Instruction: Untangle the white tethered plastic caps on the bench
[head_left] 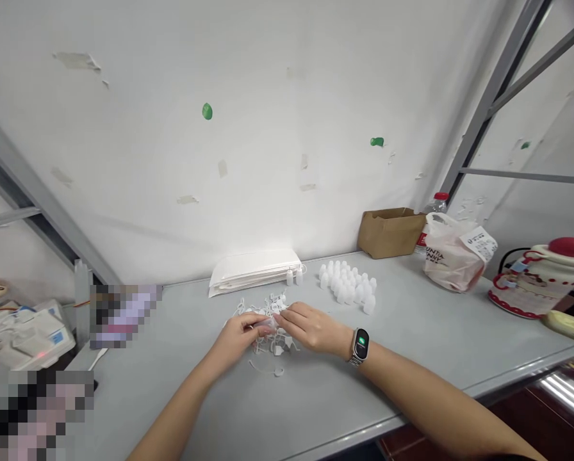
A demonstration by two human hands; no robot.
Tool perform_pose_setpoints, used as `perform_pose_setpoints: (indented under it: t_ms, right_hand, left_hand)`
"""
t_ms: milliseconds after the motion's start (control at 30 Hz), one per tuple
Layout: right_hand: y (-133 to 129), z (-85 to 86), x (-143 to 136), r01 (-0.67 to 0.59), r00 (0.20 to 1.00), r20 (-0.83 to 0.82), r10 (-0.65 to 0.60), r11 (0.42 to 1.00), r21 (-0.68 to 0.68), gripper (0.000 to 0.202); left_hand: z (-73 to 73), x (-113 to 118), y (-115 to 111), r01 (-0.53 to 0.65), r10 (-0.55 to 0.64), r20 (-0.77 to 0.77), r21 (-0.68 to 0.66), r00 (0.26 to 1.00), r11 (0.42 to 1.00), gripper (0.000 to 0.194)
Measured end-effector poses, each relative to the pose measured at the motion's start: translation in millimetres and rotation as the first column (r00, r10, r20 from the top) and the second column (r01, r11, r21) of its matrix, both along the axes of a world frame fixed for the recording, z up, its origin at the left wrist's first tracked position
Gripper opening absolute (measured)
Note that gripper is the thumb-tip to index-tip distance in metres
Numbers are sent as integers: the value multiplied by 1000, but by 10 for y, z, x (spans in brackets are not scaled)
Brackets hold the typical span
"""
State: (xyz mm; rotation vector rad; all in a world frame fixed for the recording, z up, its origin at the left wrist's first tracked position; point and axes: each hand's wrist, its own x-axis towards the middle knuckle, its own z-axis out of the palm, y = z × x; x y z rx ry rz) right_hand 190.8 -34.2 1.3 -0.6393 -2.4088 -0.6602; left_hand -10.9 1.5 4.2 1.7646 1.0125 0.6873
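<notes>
Between the fingers of my left hand (pixel 239 339) lies a small translucent plastic bottle (pixel 266 323), held on its side. The fingertips of my right hand (pixel 311 328) are closed at its right end; whether they pinch a cap there is hidden. Under and around both hands spreads a loose pile of white caps with thin straps (pixel 280 349). One strap (pixel 266 371) lies apart, nearer the front. Several translucent bottles (pixel 347 282) stand in a cluster to the right, beyond my right hand. Two small bottles (pixel 295 277) stand together by the paper stack.
A stack of white sheets or envelopes (pixel 255 270) lies against the wall. Along the right are a brown box (pixel 390 234), a plastic bag (pixel 453 256) and a red-lidded jug (pixel 539 278). A white power strip (pixel 32 333) with cables sits at far left.
</notes>
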Motion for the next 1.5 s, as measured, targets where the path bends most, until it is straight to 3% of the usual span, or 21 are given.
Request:
perform_pose_setpoints:
  t_ms: [133, 533, 833, 1033, 1200, 1500]
  right_hand:
    - [5, -21, -4, 7, 998, -63, -6, 1000, 23, 22]
    - [101, -140, -46, 43, 993, -103, -51, 996, -84, 15]
    - [130, -168, -67, 66, 980, -180, -85, 992, -105, 25]
    - [117, -163, -77, -18, 954, -298, -45, 979, -204, 13]
    - [112, -159, -72, -60, 951, -310, -13, 972, -225, 17]
    - [108, -195, -76, 11, 947, -300, -118, 942, -336, 18]
  left_hand:
    - [14, -2, -1, 4, -3, -19, 31, 1000, 1000, 28]
    - [-70, -33, 49, -44, 45, -8, 64, 999, 997, 26]
    - [-110, -24, 43, -52, 53, -20, 76, 998, 996, 25]
    - [-80, 8, 40, -169, 168, 24, 34, 985, 985, 31]
    - [-81, 14, 29, -179, 178, 54, 22, 983, 984, 31]
    - [-81, 10, -8, -117, 132, -50, 234, 990, 965, 22]
